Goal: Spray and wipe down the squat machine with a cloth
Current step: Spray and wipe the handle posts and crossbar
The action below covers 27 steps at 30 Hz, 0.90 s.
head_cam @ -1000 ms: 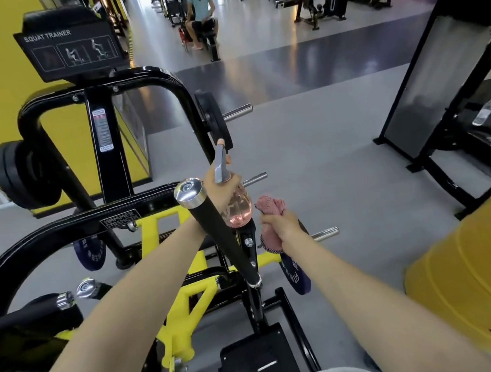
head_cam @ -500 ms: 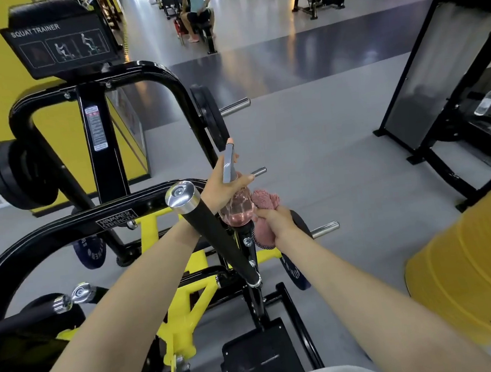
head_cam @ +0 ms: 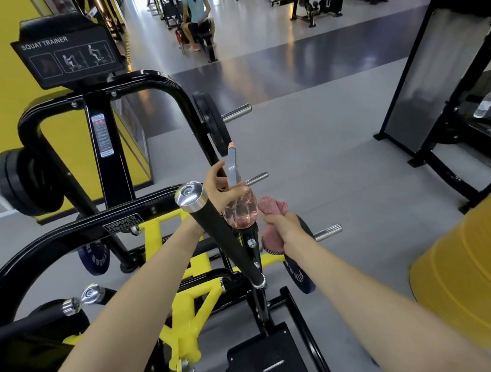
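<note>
Head view. The left hand [head_cam: 220,188] grips a pink spray bottle [head_cam: 240,211], fingers curled round its neck, just beyond the black handle [head_cam: 222,233] of the squat machine [head_cam: 122,224]. The right hand [head_cam: 284,227] holds a bunched pink cloth [head_cam: 272,207] in a closed fist, right beside the bottle, possibly touching it.

Step judged: spraying, most likely wetting the cloth before a wipe. The next move calls for a squeeze of the trigger aimed at the cloth, then cloth to handle.

Nozzle direction unclear. No mist discernible. The handle covers the left wrist; the machine's lower frame is cut off at the bottom edge.
</note>
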Each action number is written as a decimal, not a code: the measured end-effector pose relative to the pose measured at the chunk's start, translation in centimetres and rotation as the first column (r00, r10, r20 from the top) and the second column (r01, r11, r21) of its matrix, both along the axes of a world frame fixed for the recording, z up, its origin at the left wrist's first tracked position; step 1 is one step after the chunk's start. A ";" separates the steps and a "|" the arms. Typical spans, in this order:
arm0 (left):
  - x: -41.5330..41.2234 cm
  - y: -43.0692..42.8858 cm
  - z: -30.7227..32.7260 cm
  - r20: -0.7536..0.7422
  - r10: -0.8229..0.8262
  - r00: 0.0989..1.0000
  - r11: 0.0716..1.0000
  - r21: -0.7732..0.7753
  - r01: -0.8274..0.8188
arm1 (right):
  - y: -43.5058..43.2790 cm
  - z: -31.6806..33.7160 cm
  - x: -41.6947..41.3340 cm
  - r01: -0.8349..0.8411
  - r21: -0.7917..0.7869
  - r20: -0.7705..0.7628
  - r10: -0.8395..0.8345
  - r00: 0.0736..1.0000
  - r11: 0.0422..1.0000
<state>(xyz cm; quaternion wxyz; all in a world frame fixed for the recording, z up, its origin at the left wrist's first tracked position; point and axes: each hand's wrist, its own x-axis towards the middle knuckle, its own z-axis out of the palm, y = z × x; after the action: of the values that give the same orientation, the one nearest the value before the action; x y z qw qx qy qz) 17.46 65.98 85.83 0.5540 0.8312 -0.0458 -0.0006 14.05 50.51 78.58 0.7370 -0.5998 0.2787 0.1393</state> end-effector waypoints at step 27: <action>-15.0 1.0 -6.6 -0.681 -0.291 0.672 0.734 0.292 0.614 | -1.7 -0.5 -13.3 -0.123 -0.316 -0.067 0.107 0.992 0.941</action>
<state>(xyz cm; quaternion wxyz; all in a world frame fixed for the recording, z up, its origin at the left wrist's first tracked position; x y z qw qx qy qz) 2.46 66.99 79.25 0.2854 0.8601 -0.0813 -0.4149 0.73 48.81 78.10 0.6135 -0.7230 0.2801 0.1496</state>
